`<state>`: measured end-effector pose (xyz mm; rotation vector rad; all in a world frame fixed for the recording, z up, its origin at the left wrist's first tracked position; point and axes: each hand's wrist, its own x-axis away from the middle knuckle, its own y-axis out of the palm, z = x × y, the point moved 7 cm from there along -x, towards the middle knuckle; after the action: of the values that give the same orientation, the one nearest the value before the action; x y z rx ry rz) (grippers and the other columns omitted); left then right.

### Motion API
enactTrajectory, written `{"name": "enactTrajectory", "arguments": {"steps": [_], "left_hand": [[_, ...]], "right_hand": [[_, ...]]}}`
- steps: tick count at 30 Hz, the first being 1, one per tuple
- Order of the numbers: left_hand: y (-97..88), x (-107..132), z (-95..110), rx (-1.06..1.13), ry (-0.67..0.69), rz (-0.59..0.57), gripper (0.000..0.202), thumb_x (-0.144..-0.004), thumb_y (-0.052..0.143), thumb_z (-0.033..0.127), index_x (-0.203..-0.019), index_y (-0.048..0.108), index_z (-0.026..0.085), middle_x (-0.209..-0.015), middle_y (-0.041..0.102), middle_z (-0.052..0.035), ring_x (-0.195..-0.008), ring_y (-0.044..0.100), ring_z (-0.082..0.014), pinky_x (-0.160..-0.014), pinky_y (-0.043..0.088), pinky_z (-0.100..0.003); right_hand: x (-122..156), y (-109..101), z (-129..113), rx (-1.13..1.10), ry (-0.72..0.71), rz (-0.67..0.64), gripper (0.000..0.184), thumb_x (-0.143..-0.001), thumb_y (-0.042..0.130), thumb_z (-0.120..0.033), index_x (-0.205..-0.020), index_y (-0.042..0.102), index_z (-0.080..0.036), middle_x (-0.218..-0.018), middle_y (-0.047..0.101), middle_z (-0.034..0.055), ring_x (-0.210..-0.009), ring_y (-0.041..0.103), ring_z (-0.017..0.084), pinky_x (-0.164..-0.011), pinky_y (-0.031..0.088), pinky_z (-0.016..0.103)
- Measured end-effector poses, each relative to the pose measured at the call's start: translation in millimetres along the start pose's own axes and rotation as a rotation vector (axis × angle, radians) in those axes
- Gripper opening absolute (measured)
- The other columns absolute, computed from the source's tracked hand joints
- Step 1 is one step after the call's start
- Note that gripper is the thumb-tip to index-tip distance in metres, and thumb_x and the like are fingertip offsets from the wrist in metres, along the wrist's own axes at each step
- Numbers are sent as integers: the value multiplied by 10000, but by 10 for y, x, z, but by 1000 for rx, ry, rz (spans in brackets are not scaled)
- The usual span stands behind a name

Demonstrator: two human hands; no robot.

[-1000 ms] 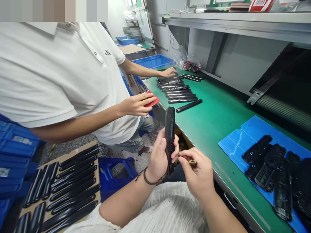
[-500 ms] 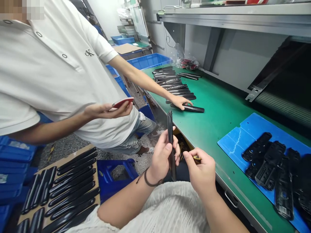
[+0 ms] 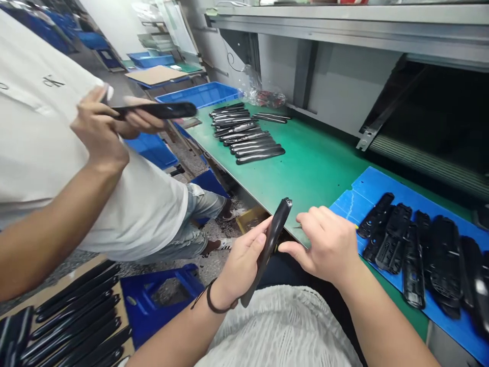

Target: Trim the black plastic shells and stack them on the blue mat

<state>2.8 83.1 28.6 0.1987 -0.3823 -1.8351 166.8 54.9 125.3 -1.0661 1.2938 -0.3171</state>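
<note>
My left hand [image 3: 242, 265] grips a long black plastic shell [image 3: 272, 239], tilted with its upper end toward the bench edge. My right hand [image 3: 327, 244] is curled just to the right of the shell's upper part, fingers pinched together over a thin tool that barely shows. Both hands hover over my lap in front of the green bench [image 3: 313, 168].
A co-worker in a white shirt stands at the left and holds another black shell [image 3: 160, 110] in both hands. A row of black shells [image 3: 246, 135] lies on the bench. A blue mat [image 3: 382, 188] carries several black inner parts [image 3: 416, 244]. More shells lie on cardboard [image 3: 72, 316] at the lower left.
The co-worker picked a shell off the bench and raised it in both hands. My left hand tilted its shell to the right, and my right hand moved toward the bench edge.
</note>
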Motion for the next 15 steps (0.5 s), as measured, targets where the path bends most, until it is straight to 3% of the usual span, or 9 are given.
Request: {"name": "enactTrajectory", "arguments": {"steps": [6, 15], "left_hand": [[138, 37, -7, -60, -36, -78, 456, -930, 720, 397, -1343, 738, 204, -759, 746, -82, -903, 740, -314, -687, 614, -366], [194, 9, -67, -149, 3, -86, 522, -988, 630, 471, -1416, 684, 176, -776, 760, -75, -848, 734, -286, -728, 602, -369]], "right_hand": [[-107, 0, 129, 102, -10, -33, 575, -990, 432, -757, -794, 559, -232, -719, 538, 46, -687, 429, 199, -594, 274, 344], [14, 92, 108, 99, 36, -12, 550, -1044, 395, -674, -739, 504, -229, -696, 522, 35, -676, 381, 190, -604, 234, 357]]}}
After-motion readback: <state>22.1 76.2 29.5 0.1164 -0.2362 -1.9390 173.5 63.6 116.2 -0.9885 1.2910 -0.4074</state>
